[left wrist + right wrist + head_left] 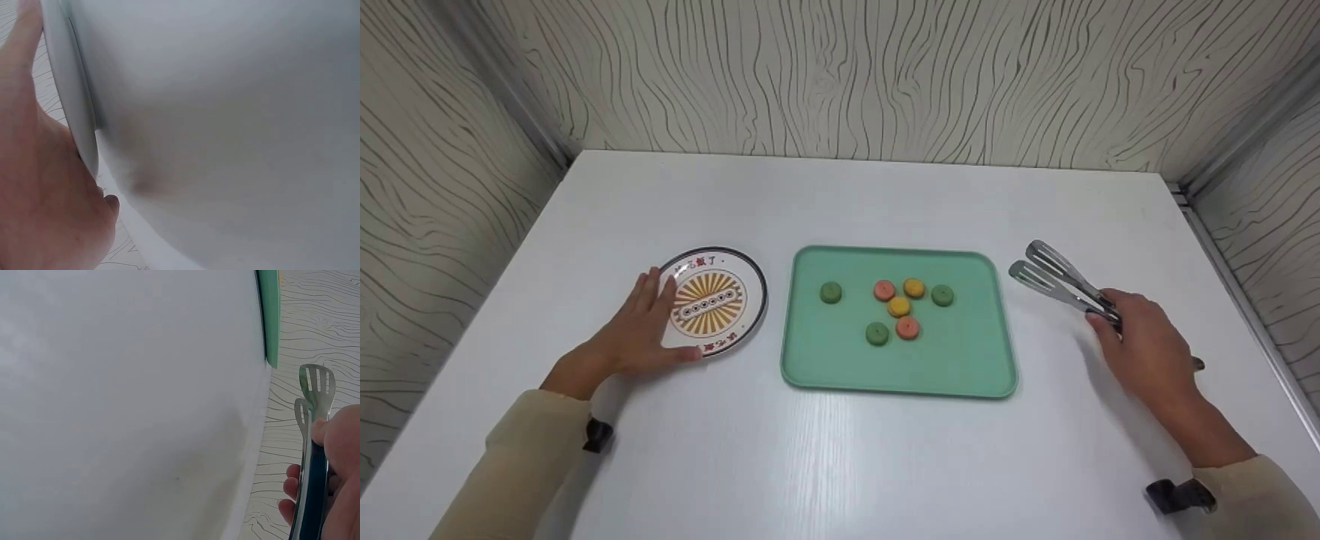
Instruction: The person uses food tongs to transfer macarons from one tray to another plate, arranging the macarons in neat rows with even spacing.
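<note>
My left hand [641, 326] rests at the left rim of a round white plate [754, 300] with a dark edge, a yellow sunburst and red lettering. Its fingers are fairly straight, with the thumb spread along the near rim. In the left wrist view the plate's side [70, 84] lies against the hand. My right hand [1147, 349] grips metal tongs [1054, 274] with slotted ends, held above the table at the right. The two tong ends stand apart with nothing between them, and the thumb lies along one arm in the right wrist view.
Between the hands lies a green rectangular tray [840, 367]. On it are several small round biscuit-like pieces: three green [877, 334], two pinkish-orange [907, 328] and two yellow [898, 306]. Wood-patterned panels [847, 82] enclose the white table [885, 457] at the back and sides.
</note>
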Motion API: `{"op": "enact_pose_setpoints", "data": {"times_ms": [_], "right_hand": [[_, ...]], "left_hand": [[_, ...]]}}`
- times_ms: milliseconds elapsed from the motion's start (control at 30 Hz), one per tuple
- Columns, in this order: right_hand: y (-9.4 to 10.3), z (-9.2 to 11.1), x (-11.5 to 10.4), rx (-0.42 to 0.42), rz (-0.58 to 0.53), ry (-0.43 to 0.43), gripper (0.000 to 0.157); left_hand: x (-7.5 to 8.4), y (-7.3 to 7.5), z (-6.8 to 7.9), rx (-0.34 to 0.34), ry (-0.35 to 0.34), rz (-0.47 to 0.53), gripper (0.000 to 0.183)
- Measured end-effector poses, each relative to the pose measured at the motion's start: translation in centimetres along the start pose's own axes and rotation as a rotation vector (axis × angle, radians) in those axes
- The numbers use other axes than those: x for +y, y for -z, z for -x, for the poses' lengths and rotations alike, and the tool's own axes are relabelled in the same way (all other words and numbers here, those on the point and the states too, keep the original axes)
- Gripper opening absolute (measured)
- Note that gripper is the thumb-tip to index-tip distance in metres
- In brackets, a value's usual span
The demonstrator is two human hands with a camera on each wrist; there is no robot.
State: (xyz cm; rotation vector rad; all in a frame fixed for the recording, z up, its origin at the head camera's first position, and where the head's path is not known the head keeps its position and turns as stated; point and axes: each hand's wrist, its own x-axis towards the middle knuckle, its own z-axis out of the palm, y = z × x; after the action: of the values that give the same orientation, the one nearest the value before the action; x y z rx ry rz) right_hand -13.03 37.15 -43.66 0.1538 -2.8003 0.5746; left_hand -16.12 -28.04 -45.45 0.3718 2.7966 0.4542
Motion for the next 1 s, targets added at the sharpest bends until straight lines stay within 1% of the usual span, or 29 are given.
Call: {"op": "enact_pose_setpoints", "data": {"times_ms": [167,333,733,1000], "right_hand": [[-0.1,-0.1,-0.2,-0.003,0.015,0.029,0.041],[-0.1,-0.2,-0.5,0.018,0.031,0.067,0.04],[-0.2,-0.7,-1.5,0.022,0.05,0.136,0.039],[-0.5,-1.0,-2.3,-0.007,0.049,0.128,0.04]], "left_hand": [[0.1,0.0,0.0,-0.005,0.01,-0.001,0.128],[0.2,0.1,-0.1,-0.013,0.022,-0.003,0.129],[0.0,0.1,-0.3,-0.021,0.03,-0.007,0.129],[0.2,0.1,0.0,-0.018,0.028,-0.002,0.129]]}}
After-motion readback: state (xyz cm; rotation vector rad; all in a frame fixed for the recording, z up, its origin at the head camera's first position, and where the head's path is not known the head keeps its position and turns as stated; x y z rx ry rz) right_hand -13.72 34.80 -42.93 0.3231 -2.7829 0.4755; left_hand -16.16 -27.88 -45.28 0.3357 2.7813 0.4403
